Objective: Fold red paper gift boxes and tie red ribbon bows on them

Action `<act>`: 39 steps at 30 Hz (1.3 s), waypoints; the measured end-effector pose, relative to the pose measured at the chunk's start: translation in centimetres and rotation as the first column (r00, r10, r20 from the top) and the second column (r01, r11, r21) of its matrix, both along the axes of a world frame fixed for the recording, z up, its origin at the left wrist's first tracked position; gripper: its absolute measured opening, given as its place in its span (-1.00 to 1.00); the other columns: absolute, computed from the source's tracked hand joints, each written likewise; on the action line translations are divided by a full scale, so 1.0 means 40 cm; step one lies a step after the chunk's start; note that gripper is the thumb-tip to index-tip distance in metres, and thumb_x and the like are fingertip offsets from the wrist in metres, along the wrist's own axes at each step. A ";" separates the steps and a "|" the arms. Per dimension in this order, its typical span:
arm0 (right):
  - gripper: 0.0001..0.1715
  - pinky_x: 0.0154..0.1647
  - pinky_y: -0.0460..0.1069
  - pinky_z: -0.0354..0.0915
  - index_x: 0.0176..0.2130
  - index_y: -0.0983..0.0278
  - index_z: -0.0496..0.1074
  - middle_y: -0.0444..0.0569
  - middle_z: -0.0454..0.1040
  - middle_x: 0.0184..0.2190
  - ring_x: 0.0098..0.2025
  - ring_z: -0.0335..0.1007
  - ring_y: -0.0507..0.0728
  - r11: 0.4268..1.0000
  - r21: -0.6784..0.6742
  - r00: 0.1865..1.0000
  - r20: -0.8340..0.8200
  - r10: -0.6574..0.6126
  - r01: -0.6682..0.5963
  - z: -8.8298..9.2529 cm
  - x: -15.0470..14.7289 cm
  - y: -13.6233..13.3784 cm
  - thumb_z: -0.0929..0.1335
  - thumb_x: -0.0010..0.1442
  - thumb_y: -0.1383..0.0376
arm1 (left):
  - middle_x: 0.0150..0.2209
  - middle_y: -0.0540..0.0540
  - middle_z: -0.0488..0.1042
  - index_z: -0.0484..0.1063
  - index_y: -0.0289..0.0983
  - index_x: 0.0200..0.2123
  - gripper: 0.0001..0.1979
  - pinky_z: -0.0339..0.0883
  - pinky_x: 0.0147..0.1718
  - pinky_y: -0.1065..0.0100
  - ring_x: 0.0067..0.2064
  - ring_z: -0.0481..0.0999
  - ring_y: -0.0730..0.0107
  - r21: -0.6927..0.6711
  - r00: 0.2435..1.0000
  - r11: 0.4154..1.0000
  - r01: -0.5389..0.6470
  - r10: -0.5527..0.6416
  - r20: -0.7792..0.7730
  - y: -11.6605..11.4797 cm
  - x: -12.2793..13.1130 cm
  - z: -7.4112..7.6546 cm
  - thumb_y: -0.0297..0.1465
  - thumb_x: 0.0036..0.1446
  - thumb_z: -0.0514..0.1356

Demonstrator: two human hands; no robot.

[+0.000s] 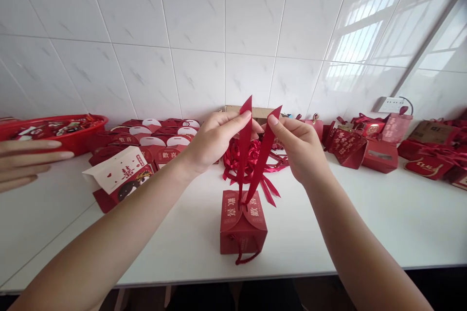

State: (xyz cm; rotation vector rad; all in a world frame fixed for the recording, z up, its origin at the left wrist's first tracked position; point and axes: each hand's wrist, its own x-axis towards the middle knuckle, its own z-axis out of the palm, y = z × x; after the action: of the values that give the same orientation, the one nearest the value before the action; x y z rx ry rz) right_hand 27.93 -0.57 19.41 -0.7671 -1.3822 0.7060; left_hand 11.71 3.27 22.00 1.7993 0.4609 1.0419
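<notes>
Both L-hand (213, 138), R-hand (297, 148) pinch ribbon (245, 155); box (242, 233): 歡喜.

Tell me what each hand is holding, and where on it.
The ribbon rising from the box. The left hand pinches one tail near its tip, and the right hand pinches the other tail near its tip.

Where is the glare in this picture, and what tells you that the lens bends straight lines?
Head view: window light glares in bright barred patches on the wall tiles at upper right; the tile joints fan out and the table edge bows, a wide-lens effect; the red box casts only a faint shadow; the ribbon pinched by the left hand and right hand is sharp.
</notes>
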 end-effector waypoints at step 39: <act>-0.65 -0.68 -0.15 -0.02 -0.48 0.25 0.31 -0.27 0.12 -0.70 -0.70 -0.05 -0.10 0.946 -0.309 0.926 -0.377 -0.028 -0.097 -0.113 0.115 -0.053 0.41 0.15 0.10 | -0.23 -0.15 0.55 0.50 -0.23 -0.47 -0.79 0.45 -0.20 0.23 -0.04 0.49 0.07 -0.116 0.949 0.983 -0.144 0.103 -0.299 -0.029 -0.077 -0.313 -0.21 -0.08 0.35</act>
State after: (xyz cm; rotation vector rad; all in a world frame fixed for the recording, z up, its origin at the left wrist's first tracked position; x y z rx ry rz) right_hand 32.53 -2.71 14.91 -0.8119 -0.9401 1.0675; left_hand 8.61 2.10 9.50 1.8252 0.8164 0.8072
